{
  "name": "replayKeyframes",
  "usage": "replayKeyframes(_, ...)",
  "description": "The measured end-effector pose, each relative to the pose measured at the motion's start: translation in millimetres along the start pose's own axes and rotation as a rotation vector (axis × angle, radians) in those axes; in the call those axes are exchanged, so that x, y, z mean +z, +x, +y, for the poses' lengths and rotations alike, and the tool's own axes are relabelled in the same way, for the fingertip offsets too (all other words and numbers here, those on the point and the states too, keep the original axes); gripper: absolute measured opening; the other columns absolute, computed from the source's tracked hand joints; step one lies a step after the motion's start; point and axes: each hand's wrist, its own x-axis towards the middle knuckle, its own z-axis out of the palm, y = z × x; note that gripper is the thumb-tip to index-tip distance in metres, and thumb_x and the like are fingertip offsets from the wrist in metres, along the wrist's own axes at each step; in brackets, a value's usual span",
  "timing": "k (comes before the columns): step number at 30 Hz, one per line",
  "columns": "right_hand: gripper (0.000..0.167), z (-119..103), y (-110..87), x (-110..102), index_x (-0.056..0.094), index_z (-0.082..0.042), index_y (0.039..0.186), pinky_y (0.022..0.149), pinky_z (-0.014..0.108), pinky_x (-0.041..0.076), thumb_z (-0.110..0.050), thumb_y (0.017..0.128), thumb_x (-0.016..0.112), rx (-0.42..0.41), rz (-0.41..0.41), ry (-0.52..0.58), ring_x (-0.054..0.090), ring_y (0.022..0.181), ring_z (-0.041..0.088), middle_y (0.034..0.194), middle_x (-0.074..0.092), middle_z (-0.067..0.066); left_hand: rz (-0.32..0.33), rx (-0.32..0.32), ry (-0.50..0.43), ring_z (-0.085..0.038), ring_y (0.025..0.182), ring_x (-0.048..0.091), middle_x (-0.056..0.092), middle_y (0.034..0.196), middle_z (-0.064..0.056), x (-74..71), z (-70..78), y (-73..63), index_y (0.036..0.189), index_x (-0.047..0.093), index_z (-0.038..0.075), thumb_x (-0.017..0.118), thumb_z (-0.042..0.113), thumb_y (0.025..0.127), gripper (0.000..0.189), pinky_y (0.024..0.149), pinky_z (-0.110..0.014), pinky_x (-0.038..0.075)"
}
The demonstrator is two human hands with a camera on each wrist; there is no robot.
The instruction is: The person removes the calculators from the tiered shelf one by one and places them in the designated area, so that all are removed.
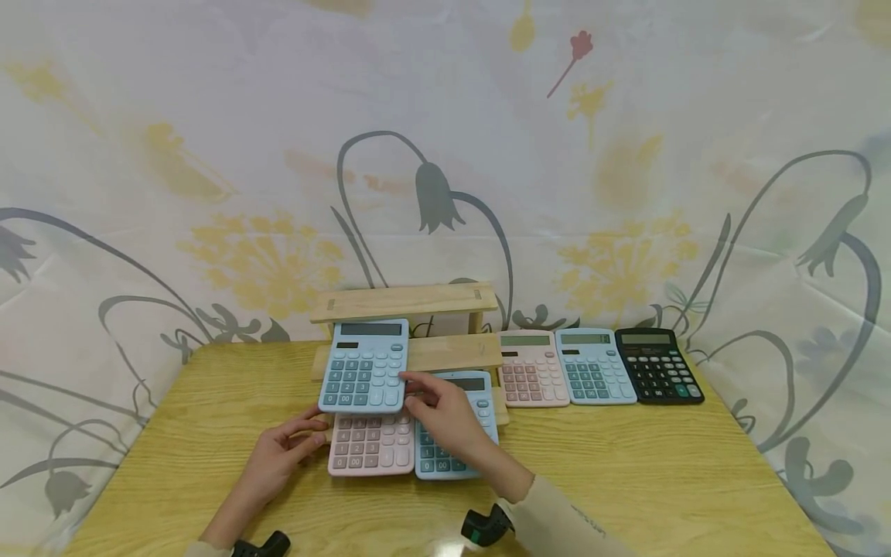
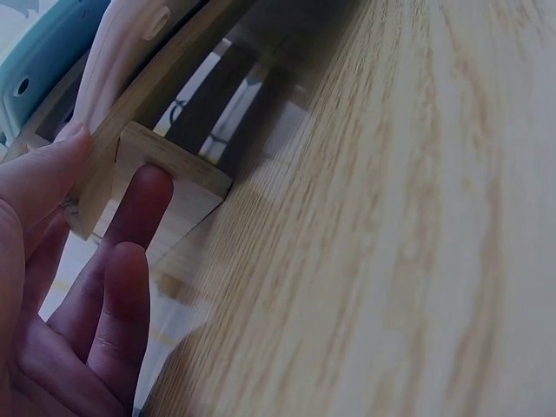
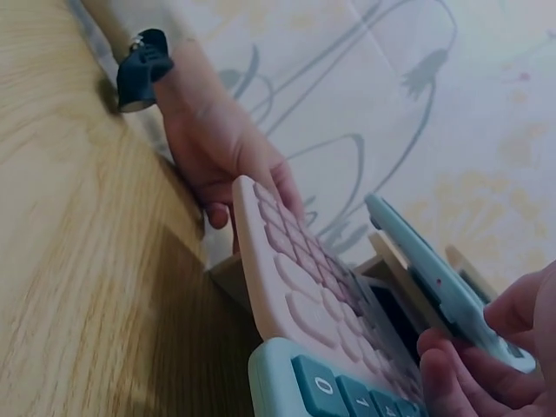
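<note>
My right hand (image 1: 448,414) pinches the lower right edge of a blue calculator (image 1: 366,363), thumb and fingers on opposite faces. In the right wrist view this calculator (image 3: 443,274) leans on the rack, above the lower row. My left hand (image 1: 281,456) holds the left end of a tiered wooden rack (image 1: 404,302). In the left wrist view its thumb lies along the front slat beside a pink calculator, and a fingertip touches the wooden end block (image 2: 174,161). On the lowest tier the pink calculator (image 1: 372,445) stands left of another blue calculator (image 1: 445,464), partly covered by my right hand.
Right of the rack, a pink calculator (image 1: 532,367), a blue calculator (image 1: 596,367) and a black calculator (image 1: 660,367) lie side by side on the wooden table (image 1: 626,464). A flowered cloth (image 1: 445,93) hangs behind the table.
</note>
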Motion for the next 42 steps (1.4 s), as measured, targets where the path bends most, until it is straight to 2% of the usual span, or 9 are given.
replayKeyframes(4, 0.035, 0, 1.7, 3, 0.062, -0.014, 0.134, 0.078, 0.026, 0.054, -0.008, 0.099, 0.061, 0.006, 0.025, 0.037, 0.067, 0.096, 0.017, 0.117, 0.067, 0.007, -0.001, 0.004, -0.005, -0.014, 0.082, 0.069, 0.044, 0.147, -0.026, 0.1, 0.0, 0.2, 0.110, 0.068, -0.011, 0.067, 0.002, 0.094, 0.021, 0.064, -0.028, 0.054)
replayKeyframes(10, 0.035, -5, 1.7, 9, 0.061, -0.005, 0.133, 0.075, 0.033, 0.057, -0.004, 0.097, 0.062, 0.028, 0.045, 0.177, 0.068, 0.090, 0.026, 0.118, 0.063, 0.014, -0.004, 0.003, -0.009, -0.014, 0.080, 0.068, 0.043, 0.148, -0.025, -0.6, 0.6, 0.6, 0.110, 0.067, -0.012, 0.067, 0.002, 0.094, 0.021, 0.064, -0.028, 0.053)
replayKeyframes(16, 0.035, -7, 3.3, 12, 0.060, 0.000, 0.131, 0.074, 0.034, 0.058, 0.002, 0.096, 0.061, 0.084, 0.057, 0.311, 0.067, 0.085, 0.021, 0.115, 0.059, 0.016, -0.004, -0.006, -0.007, -0.014, 0.080, 0.068, 0.043, 0.148, -0.025, -1.5, 1.1, 0.8, 0.110, 0.067, -0.011, 0.067, 0.003, 0.094, 0.022, 0.064, -0.028, 0.053)
replayKeyframes(23, 0.035, -5, 4.0, 14, 0.060, 0.001, 0.131, 0.074, 0.033, 0.058, 0.002, 0.096, 0.060, 0.111, 0.073, 0.356, 0.067, 0.083, 0.017, 0.114, 0.059, 0.016, -0.005, -0.005, -0.013, -0.014, 0.081, 0.068, 0.044, 0.148, -0.025, -1.2, 1.8, 0.2, 0.110, 0.068, -0.011, 0.067, 0.004, 0.094, 0.022, 0.065, -0.028, 0.053)
replayKeyframes(33, 0.038, -10, 4.4, 15, 0.060, 0.001, 0.131, 0.076, 0.036, 0.058, 0.003, 0.093, 0.061, 0.183, 0.102, 0.433, 0.064, 0.087, 0.019, 0.116, 0.057, 0.017, -0.008, 0.002, -0.020, -0.015, 0.081, 0.068, 0.044, 0.148, -0.024, -0.9, -1.2, 0.5, 0.111, 0.068, -0.010, 0.068, 0.004, 0.094, 0.022, 0.064, -0.028, 0.053)
replayKeyframes(37, 0.040, -13, 4.9, 14, 0.060, 0.003, 0.130, 0.076, 0.036, 0.058, 0.007, 0.091, 0.059, 0.197, 0.114, 0.482, 0.064, 0.086, 0.020, 0.115, 0.057, 0.018, -0.013, 0.008, -0.024, -0.016, 0.083, 0.069, 0.044, 0.148, -0.024, -0.9, -2.1, 0.8, 0.111, 0.068, -0.010, 0.068, 0.004, 0.094, 0.023, 0.064, -0.029, 0.053)
replayKeyframes(42, 0.040, -12, 4.7, 12, 0.061, 0.004, 0.128, 0.074, 0.035, 0.058, 0.009, 0.089, 0.057, 0.200, 0.129, 0.489, 0.062, 0.086, 0.020, 0.114, 0.057, 0.019, -0.017, 0.012, -0.025, -0.016, 0.086, 0.070, 0.045, 0.148, -0.023, -1.3, -1.8, 1.3, 0.112, 0.068, -0.010, 0.068, 0.004, 0.094, 0.023, 0.064, -0.029, 0.053)
